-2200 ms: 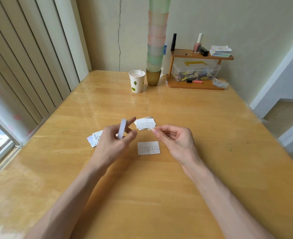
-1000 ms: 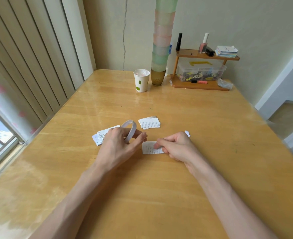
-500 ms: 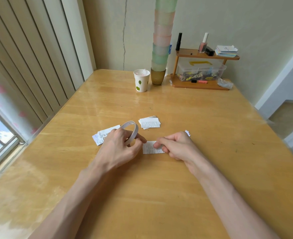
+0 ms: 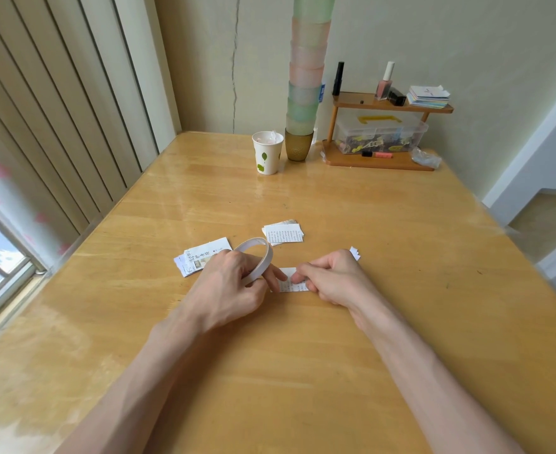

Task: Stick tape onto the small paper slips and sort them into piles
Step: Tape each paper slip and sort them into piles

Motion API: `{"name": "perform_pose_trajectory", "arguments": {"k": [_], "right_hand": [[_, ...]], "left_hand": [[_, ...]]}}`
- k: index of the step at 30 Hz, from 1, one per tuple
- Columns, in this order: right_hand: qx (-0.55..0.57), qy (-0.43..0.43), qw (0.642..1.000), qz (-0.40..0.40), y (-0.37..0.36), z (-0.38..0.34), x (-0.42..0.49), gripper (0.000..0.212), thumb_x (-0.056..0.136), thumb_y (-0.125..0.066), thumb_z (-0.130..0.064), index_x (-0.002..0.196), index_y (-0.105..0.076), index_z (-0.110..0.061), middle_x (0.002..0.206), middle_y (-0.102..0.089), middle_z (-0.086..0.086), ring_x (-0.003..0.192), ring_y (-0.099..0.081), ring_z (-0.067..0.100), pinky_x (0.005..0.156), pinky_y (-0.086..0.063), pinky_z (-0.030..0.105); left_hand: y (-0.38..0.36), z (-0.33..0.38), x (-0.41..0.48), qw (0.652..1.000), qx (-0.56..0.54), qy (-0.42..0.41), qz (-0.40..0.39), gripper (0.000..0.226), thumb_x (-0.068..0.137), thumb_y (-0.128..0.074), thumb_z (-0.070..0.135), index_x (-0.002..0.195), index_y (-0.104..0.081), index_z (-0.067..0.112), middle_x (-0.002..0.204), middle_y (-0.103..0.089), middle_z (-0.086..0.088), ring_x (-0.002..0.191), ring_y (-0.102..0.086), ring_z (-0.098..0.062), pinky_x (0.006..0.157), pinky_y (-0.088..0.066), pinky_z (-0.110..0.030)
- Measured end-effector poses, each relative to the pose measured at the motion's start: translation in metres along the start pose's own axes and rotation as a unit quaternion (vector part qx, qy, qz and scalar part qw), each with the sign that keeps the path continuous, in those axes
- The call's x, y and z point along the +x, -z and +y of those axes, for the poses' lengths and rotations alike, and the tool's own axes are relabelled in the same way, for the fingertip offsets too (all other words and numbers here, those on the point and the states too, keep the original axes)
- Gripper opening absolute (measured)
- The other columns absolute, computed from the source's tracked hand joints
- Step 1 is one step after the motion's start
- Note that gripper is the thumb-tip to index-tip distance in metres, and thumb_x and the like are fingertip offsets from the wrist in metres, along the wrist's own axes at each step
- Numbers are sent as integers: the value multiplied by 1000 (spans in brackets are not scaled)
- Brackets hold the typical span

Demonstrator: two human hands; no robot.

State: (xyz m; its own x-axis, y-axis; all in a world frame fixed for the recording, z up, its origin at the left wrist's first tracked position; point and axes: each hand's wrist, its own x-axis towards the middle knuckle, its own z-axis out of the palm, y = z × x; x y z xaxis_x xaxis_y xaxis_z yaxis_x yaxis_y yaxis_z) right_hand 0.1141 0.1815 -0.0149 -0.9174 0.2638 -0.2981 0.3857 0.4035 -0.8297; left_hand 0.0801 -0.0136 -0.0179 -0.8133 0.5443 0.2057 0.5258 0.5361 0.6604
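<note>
Paper slip (image 4: 292, 284) under work lies flat on the table (image 4: 302, 371), between the 2 hands and touched by both. Left hand (image 4: 229, 288) grips the white tape roll (image 4: 257, 257), fingers curled through and around the ring, 1 fingertip resting at the slip's left edge. Right hand (image 4: 335, 280) is curled tight, its fingertips pinned to the slip's right half; whether a tape piece sits beneath them cannot be told.

Judgement: the taping step is in hand on this slip. The next move calls for rubbing the tape flat, then lifting the slip onto 1 of 2 piles: the far pile (image 4: 284, 234) just beyond, or the left pile (image 4: 204, 257) behind the left hand.

Writing: slips carry rows of fine print, too small to read. The left pile's top sheet shows larger printed characters, not legible.
</note>
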Motion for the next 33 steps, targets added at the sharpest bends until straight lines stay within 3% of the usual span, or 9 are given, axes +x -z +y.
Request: {"name": "perform_pose_trajectory", "arguments": {"k": [12, 16, 20, 26, 30, 33], "right_hand": [[6, -3, 1000, -3, 0, 0, 0, 27, 92, -61, -25, 74, -82, -21, 57, -52, -7, 42, -35, 8, 53, -37, 22], [7, -3, 1000, -3, 0, 0, 0, 27, 92, -61, -24, 75, -82, -21, 57, -53, -7, 40, -35, 7, 52, -36, 21], [7, -4, 1000, -3, 0, 0, 1, 27, 92, -62, -25, 75, -83, -21, 55, -54, -8, 38, -36, 4, 53, -36, 21], [11, -2, 1000, -9, 2, -1, -2, 27, 93, -61, -24, 78, -83, -18, 58, -56, -7, 39, -35, 7, 51, -37, 20], [13, -5, 1000, -12, 4, -2, -2, 26, 93, -62, -23, 79, -82, -15, 59, -59, -7, 41, -36, 9, 44, -34, 16], [20, -10, 1000, -20, 6, -1, -2, 26, 93, -62, -24, 80, -82, -15, 60, -63, -6, 44, -36, 12, 43, -34, 16]], "left_hand": [[1, 3, 0, 999, 45, -26, -13, 31, 75, -55, 5, 75, -78, 25, 70, -64, 42, 43, -47, -13, 51, -32, -7], [1, 2, 0, 999, 38, -27, -11, 30, 72, -49, 15, 73, -76, 27, 79, -72, 33, 45, -50, -16, 51, -33, -8], [1, 6, -1, 998, 60, -30, -9, 30, 75, -56, 4, 77, -79, 23, 60, -55, 45, 43, -47, -11, 51, -32, -6], [1, 3, 1, 997, 67, -24, -13, 27, 71, -49, 14, 72, -74, 25, 78, -66, 43, 49, -54, -6, 53, -35, -6], [2, 5, 2, 996, 85, -16, -21, 31, 75, -55, 4, 78, -79, 24, 60, -54, 48, 48, -54, -2, 53, -35, -6], [1, 1, 3, 997, 79, -7, -19, 31, 71, -49, 16, 76, -77, 29, 66, -66, 35, 48, -55, -10, 52, -34, -7]]}}
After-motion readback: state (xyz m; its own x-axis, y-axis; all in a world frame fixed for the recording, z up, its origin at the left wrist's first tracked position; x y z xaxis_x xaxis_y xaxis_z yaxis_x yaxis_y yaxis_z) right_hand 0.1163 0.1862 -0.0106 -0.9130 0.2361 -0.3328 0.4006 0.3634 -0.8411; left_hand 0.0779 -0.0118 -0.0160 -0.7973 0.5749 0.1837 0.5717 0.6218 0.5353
